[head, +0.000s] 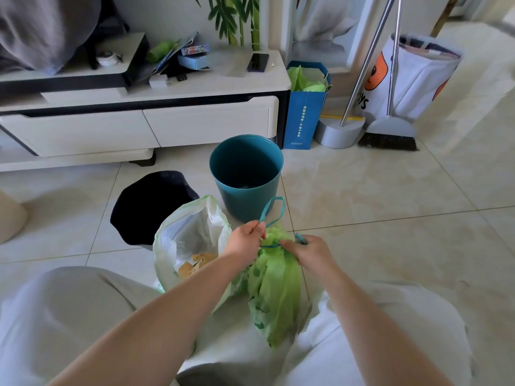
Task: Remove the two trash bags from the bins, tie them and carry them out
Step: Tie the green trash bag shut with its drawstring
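A green trash bag [274, 291] hangs between my knees, its mouth gathered by a teal drawstring [274, 208]. My left hand [245, 239] pinches one loop of the drawstring above the bag's neck. My right hand [310, 253] grips the other end of the string at the neck. A white trash bag [189, 238] stands open on the floor to the left, with brown scraps inside. Behind the bags stand a teal bin [246, 176] and a black bin [150, 204], both without a liner.
A low white TV cabinet [139, 126] runs along the back left with a phone [257, 62] and clutter on top. To its right stand a blue paper bag [303, 118], a dustpan and broom [387, 135], and a white fabric basket [418, 76]. Tiled floor stretches to the right.
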